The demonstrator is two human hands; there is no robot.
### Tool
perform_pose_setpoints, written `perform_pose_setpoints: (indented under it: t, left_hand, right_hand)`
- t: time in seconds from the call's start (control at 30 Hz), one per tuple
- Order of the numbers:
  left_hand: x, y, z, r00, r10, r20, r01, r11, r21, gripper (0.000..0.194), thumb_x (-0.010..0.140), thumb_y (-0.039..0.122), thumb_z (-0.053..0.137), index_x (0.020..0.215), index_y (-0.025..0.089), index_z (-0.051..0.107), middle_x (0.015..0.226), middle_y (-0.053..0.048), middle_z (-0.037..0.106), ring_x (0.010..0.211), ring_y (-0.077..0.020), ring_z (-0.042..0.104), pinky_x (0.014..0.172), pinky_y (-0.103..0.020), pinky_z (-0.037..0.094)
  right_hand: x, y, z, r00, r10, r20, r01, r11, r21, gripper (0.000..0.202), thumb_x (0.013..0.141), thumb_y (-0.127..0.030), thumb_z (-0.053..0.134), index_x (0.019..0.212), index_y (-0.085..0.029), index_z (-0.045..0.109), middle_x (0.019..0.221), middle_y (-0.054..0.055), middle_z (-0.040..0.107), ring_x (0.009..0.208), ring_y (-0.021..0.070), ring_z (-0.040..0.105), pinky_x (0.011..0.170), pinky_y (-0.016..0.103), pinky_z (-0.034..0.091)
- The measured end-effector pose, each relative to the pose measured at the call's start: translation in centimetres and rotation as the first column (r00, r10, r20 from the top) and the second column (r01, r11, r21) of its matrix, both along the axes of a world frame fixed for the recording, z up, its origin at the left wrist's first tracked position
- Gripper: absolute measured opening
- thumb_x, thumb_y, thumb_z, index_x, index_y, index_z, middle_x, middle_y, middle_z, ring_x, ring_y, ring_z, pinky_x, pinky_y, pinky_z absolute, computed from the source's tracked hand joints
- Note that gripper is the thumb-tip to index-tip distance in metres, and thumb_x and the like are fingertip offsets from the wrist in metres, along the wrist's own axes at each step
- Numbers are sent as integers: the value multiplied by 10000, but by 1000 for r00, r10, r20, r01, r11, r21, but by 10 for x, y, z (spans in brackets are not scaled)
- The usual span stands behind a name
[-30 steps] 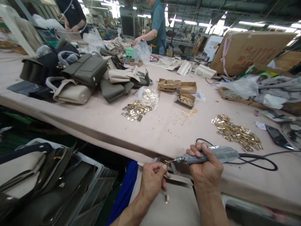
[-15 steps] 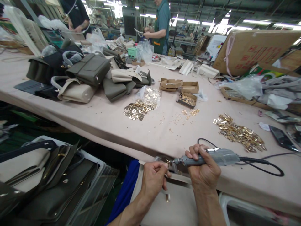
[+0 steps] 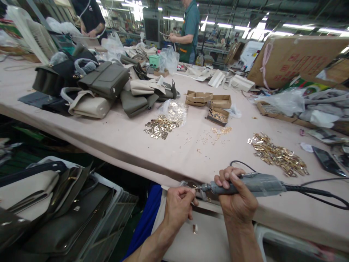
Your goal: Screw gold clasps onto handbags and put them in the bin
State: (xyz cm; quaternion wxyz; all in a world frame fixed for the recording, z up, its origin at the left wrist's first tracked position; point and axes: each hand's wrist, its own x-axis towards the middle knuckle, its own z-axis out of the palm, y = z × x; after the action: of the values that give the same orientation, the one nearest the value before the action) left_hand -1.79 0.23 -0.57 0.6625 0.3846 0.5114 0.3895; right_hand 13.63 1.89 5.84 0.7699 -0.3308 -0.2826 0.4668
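Observation:
In my right hand [image 3: 237,194] is a grey electric screwdriver [image 3: 252,184], held level with its bit pointing left. My left hand [image 3: 180,205] is closed in a pinch on a small gold metal fitting [image 3: 195,187], right at the bit's tip. My fingers hide most of the fitting. Under both hands lies a light beige bag [image 3: 200,242] with a small gold clasp part [image 3: 195,229] on its face. It rests below the table edge, over blue cloth [image 3: 145,218].
On the table [image 3: 174,156] lie gold plates [image 3: 159,127], loose tiny screws [image 3: 215,134], a small screw box [image 3: 217,116] and a heap of gold fittings [image 3: 278,154]. Finished-looking bags [image 3: 105,80] pile at left. A crate [image 3: 120,207] holds more bags. Two people stand across the table.
The screwdriver's rear end and cable have shifted slightly right and its cable loop has swung outward. My left hand stays nearly still at the bit.

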Motion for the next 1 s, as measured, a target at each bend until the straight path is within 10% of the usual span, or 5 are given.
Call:
perform_pose_setpoints:
  t: [1.0]
  left_hand:
    - [0,4,11,1000,-21,-15,21,1000,-14,344,844,386,660,667,100,736,433,6,581,276,-72,429,312,-171,313]
  right_hand:
    - [-13,-6,17,967,77,244,-99,992,81,122,888,-130,679,901,-214,591,803,-15,517,583,93,499,590,278,420]
